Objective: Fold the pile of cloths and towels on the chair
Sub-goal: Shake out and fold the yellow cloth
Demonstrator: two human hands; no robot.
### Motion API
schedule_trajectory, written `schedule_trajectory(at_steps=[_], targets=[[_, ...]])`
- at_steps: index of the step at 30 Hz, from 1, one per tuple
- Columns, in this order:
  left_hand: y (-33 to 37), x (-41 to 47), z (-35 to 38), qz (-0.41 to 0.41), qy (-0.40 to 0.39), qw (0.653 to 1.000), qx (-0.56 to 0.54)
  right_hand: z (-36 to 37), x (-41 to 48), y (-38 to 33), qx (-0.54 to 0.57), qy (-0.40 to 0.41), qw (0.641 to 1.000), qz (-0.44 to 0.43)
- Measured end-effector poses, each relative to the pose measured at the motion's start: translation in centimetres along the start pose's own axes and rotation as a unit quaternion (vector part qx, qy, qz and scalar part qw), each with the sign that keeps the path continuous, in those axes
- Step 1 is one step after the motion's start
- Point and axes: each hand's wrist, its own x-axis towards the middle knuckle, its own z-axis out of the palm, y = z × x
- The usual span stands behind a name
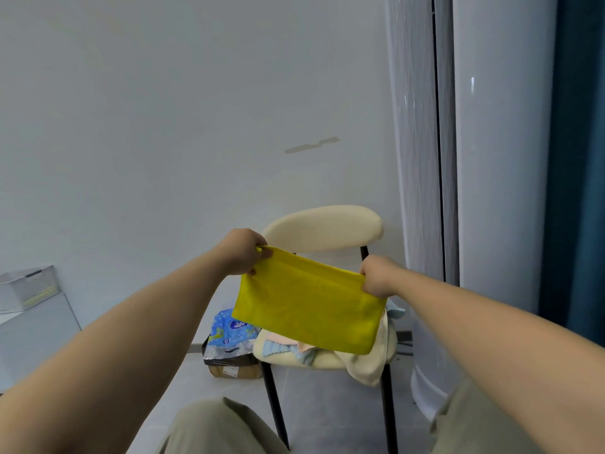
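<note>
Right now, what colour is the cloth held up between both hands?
Plain yellow cloth, clearest in the head view.

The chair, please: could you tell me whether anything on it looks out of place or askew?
Yes. A cream towel droops over the front edge of the chair seat, partly off it, and the blue cloth beside it lies crumpled. The yellow cloth, gripped by the left hand and the right hand, hangs flat.

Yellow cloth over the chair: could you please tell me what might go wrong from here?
The yellow cloth is pinched only at its top corners by the left hand and right hand; a slip could drop it. The cream towel hangs off the chair seat and might slide to the floor.
</note>
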Motion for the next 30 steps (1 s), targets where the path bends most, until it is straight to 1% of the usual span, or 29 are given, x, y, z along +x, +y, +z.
schedule_trajectory(at_steps=[3, 5, 9, 11, 13, 15, 18, 21, 23, 24, 25, 27, 28, 29, 30], targets=[[-1.1, 1.1, 0.8, -0.016, 0.005, 0.999, -0.043, 0.2, 1.5, 1.6, 0.042, 0.019, 0.999, 0.004], [-2.0, 2.2, 1.9, -0.035, 0.009, 0.994, -0.103, 0.2, 2.6, 2.5, 0.084, 0.042, 0.996, 0.002], [-3.5, 4.7, 5.4, -0.079, 0.030, 0.962, -0.261, 1.1, 5.0, 4.0, 0.206, 0.115, 0.972, -0.003], [-3.8, 6.0, 7.7, -0.100, 0.053, 0.942, -0.315, 1.9, 6.2, 4.7, 0.253, 0.129, 0.959, -0.009], [-4.3, 7.4, 10.2, -0.109, 0.066, 0.931, -0.343, 2.7, 7.6, 5.3, 0.245, 0.130, 0.960, -0.028], [-4.7, 9.0, 12.5, -0.114, 0.059, 0.929, -0.347, 3.4, 9.2, 5.8, 0.210, 0.121, 0.969, -0.050], [-5.2, 11.3, 14.7, -0.121, 0.047, 0.939, -0.319, 3.9, 11.7, 6.4, 0.152, 0.097, 0.980, -0.084], [-5.9, 13.9, 15.0, -0.120, 0.028, 0.949, -0.292, 3.7, 14.2, 6.7, 0.099, 0.033, 0.991, -0.090], [-6.2, 15.7, 14.5, -0.120, 0.035, 0.952, -0.278, 3.0, 15.7, 6.7, 0.081, 0.032, 0.993, -0.085], [-6.2, 16.4, 14.1, -0.119, 0.054, 0.952, -0.278, 2.7, 16.4, 6.6, 0.078, 0.053, 0.992, -0.083], [-6.1, 17.0, 13.7, -0.119, 0.089, 0.949, -0.276, 2.4, 16.9, 6.5, 0.079, 0.084, 0.990, -0.084], [-5.4, 17.2, 13.4, -0.117, 0.185, 0.939, -0.266, 2.4, 17.2, 6.3, 0.082, 0.170, 0.978, -0.087], [-5.0, 16.8, 13.6, -0.109, 0.225, 0.934, -0.256, 2.8, 17.2, 6.1, 0.076, 0.230, 0.966, -0.095], [-4.7, 16.3, 14.2, -0.092, 0.248, 0.934, -0.239, 3.6, 17.1, 6.1, 0.064, 0.286, 0.950, -0.107], [-4.5, 15.7, 15.3, -0.071, 0.253, 0.939, -0.221, 4.7, 16.9, 6.2, 0.054, 0.322, 0.938, -0.116]])
